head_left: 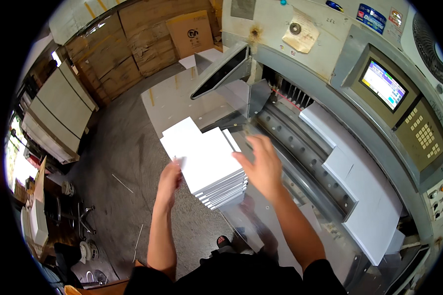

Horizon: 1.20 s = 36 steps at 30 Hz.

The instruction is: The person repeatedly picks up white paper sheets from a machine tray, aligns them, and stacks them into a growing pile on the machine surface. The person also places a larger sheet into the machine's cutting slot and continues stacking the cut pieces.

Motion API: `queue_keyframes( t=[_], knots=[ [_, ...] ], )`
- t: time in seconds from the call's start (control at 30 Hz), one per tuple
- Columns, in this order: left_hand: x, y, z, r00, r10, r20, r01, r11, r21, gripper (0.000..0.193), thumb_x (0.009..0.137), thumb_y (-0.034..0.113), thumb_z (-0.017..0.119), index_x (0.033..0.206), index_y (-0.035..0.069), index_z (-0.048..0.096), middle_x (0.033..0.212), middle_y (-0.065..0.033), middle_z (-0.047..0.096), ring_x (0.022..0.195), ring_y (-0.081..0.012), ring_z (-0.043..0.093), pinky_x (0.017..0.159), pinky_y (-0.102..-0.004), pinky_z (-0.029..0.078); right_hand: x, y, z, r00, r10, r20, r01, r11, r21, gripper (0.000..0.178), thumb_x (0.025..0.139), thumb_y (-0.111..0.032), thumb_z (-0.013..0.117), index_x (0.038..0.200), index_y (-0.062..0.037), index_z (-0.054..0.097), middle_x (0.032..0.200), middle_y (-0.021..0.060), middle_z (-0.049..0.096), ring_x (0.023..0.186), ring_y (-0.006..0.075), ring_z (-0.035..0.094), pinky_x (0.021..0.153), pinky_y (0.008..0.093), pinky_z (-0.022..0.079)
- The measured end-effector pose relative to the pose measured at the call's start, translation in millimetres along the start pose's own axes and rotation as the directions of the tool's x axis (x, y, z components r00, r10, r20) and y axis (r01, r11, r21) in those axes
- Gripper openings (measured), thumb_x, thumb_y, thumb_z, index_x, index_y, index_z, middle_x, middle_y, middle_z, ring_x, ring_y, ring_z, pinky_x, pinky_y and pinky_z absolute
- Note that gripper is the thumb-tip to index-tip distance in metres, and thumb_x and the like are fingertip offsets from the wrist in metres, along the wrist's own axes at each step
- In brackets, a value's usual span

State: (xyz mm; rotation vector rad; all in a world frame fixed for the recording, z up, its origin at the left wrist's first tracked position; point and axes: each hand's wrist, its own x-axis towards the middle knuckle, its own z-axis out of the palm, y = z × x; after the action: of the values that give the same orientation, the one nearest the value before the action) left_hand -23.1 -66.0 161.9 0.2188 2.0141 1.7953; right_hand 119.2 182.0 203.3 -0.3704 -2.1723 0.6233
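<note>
A stack of white paper (209,160) with stepped, uneven layers stands at the near edge of the metal machine table. At its left edge is my left hand (169,182), fingers curled in and closed on the paper's rim; slight blur softens the fingertips. My right hand (265,164) is on the stack's right side, its thumb by the top edge and its fingers spread apart. Nothing shows in the right palm.
To the right, a cutting machine's metal bed (300,157) carries long white paper piles (366,189). A control panel with a lit screen (384,84) is above them. Cardboard sheets (189,34) lean at the back. A wheeled chair (83,219) stands at left.
</note>
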Motion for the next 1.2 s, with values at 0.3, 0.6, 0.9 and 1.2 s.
queue_keyframes(
  t=[0.3, 0.6, 0.9, 1.2],
  knots=[
    [-30, -145, 58, 0.949, -0.300, 0.094, 0.313, 0.871, -0.380, 0.076, 0.096, 0.057, 0.043, 0.151, 0.007, 0.029, 0.154, -0.0139, 0.036, 0.142, -0.0306, 0.032, 0.117, -0.0518, 0.019, -232, 68, 57, 0.368, 0.580, 0.726, -0.929, 0.249, 0.273, 0.057, 0.100, -0.035, 0.058, 0.139, -0.0003, 0.036, 0.123, 0.0156, 0.055, 0.104, 0.0229, 0.060, 0.075, 0.0333, 0.056],
    [-18, -131, 81, 0.914, -0.379, 0.143, 0.404, 0.881, -0.246, 0.064, 0.102, 0.055, 0.035, 0.143, 0.007, 0.044, 0.143, -0.0085, 0.050, 0.131, -0.0223, 0.044, 0.112, -0.0379, 0.029, -169, 56, 88, 0.414, 0.453, 0.790, -0.857, -0.099, 0.506, 0.089, 0.099, -0.056, 0.046, 0.156, -0.0180, -0.010, 0.161, 0.0176, 0.006, 0.141, 0.0420, 0.030, 0.098, 0.0583, 0.047],
    [44, -135, 81, 0.865, -0.383, 0.325, 0.425, 0.903, -0.068, 0.052, 0.103, 0.047, 0.039, 0.128, 0.004, 0.058, 0.113, -0.0054, 0.061, 0.105, -0.0172, 0.053, 0.097, -0.0330, 0.041, -140, 67, 122, 0.323, 0.695, 0.642, -0.816, -0.139, 0.561, 0.092, 0.092, -0.067, 0.051, 0.157, -0.0231, 0.003, 0.161, 0.0112, 0.010, 0.140, 0.0439, 0.025, 0.109, 0.0540, 0.035],
    [86, -139, 85, 0.903, -0.292, 0.316, 0.385, 0.875, -0.292, 0.049, 0.102, 0.045, 0.049, 0.121, 0.001, 0.062, 0.114, -0.0095, 0.068, 0.103, -0.0173, 0.063, 0.093, -0.0279, 0.048, -70, 114, 149, 0.364, 0.721, 0.590, -0.751, -0.147, 0.644, 0.093, 0.090, -0.070, 0.050, 0.157, -0.0218, 0.006, 0.159, 0.0108, 0.012, 0.143, 0.0420, 0.019, 0.114, 0.0542, 0.030]
  ],
)
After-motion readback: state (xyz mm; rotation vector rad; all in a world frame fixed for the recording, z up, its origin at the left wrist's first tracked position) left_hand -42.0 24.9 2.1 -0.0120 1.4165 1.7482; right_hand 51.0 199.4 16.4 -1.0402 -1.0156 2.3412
